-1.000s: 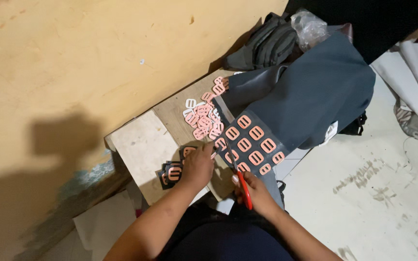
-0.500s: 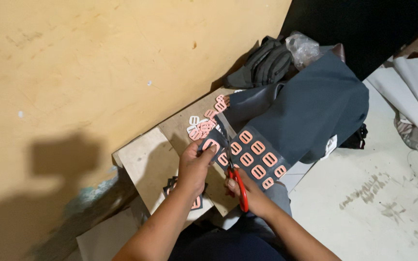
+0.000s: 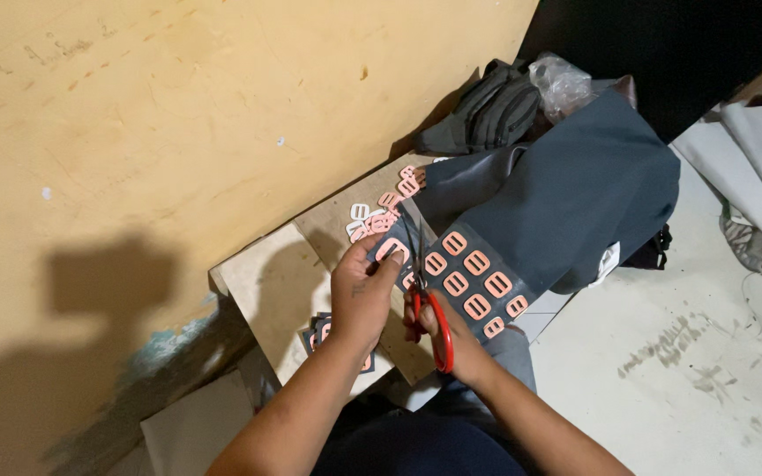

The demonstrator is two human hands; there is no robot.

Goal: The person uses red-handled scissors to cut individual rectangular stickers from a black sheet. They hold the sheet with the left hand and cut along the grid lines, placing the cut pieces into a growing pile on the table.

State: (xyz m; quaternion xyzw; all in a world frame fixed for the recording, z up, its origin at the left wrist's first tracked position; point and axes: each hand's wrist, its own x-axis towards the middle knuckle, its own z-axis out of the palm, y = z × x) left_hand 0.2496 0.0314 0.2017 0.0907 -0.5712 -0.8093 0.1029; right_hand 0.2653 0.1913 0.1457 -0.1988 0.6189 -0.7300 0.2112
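The left hand point(image 3: 362, 295) pinches the near end of a dark fabric strip point(image 3: 474, 280) printed with pink rectangular patches, while the right hand point(image 3: 441, 328) is closed around red-handled scissors point(image 3: 429, 304) whose blades point into the strip at the worktop's point(image 3: 266, 286) right edge. A heap of cut pink patches point(image 3: 379, 216) lies on the far part of the worktop and a few more dark-backed pieces point(image 3: 319, 330) seem to sit near the left wrist, partly hidden. About eight patches remain uncut on the strip, so the cutting looks perhaps halfway done.
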